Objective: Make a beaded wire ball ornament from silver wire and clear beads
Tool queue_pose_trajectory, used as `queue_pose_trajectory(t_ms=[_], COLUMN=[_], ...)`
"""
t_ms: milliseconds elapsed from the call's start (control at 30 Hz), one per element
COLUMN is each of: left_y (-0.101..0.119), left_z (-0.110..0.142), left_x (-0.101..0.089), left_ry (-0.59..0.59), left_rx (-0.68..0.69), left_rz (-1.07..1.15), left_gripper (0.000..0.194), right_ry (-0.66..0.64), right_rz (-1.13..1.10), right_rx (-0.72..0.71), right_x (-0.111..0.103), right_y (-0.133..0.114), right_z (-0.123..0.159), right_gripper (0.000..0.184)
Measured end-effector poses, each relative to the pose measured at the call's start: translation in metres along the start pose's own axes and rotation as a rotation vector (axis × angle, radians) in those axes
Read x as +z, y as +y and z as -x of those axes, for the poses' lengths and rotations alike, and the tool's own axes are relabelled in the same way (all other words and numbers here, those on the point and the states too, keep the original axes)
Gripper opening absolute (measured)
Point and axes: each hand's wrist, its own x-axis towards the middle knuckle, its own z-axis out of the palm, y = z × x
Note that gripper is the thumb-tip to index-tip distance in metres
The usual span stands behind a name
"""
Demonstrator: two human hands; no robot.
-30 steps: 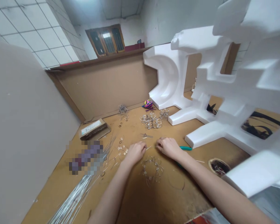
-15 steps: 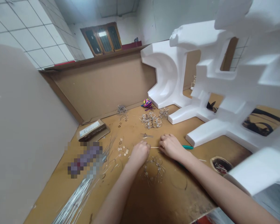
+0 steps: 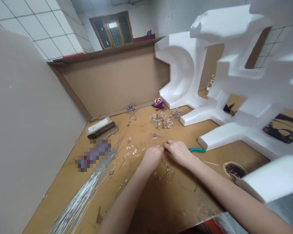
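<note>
Now closer than earlier: left hand point(image 3: 151, 158) and right hand point(image 3: 177, 153), fingertips meeting above the beaded wire piece point(image 3: 164, 174). Both curled inward; grasp on anything, cannot tell.

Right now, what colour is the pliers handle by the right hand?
The pliers handle is teal, clearest in the head view, beside the right hand.

A pixelated patch point(image 3: 94, 155) on the table point(image 3: 166, 204) obscures whatever lies beneath it, and the bundle of wire rods point(image 3: 80, 201) runs off the bottom edge. Anything held between the left hand point(image 3: 152, 157) and right hand point(image 3: 178, 152) is concealed, the wire-and-bead piece point(image 3: 164, 174) beneath them is too fine to resolve, and the teal-handled pliers point(image 3: 197, 150) are partly covered. The cardboard box label point(image 3: 99, 126) is illegible; the white foam packing point(image 3: 246, 74) is cut off at the right edge.
</note>
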Motion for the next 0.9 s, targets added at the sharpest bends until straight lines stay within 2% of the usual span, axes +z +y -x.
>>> queue_pose_trajectory(t_ms=[300, 467, 533, 700, 800, 900], left_y=[-0.012, -0.009, -0.007, -0.007, -0.008, -0.006], left_z=[0.013, 0.021, 0.023, 0.029, 0.032, 0.032], left_x=[0.010, 0.014, 0.017, 0.023, 0.025, 0.022], left_ry=[0.170, 0.231, 0.255, 0.266, 0.298, 0.332], left_rx=[-0.183, -0.372, -0.410, -0.416, -0.409, -0.409], left_rz=[0.351, 0.885, 0.998, 0.923, 0.861, 0.871], left_gripper=[0.027, 0.023, 0.023, 0.023, 0.021, 0.021], right_ry=[0.054, -0.010, -0.013, 0.027, 0.074, 0.090], right_rz=[-0.443, -0.775, -0.863, -0.705, -0.581, -0.609], right_rx=[0.079, 0.115, 0.135, 0.082, -0.001, -0.015], right_x=[0.007, 0.014, 0.015, 0.009, 0.004, 0.001], right_y=[0.005, 0.005, 0.006, 0.008, 0.006, 0.003], right_z=[-0.003, -0.005, -0.005, -0.001, 0.002, 0.003], right_gripper=[0.016, 0.020, 0.019, 0.011, 0.015, 0.015])
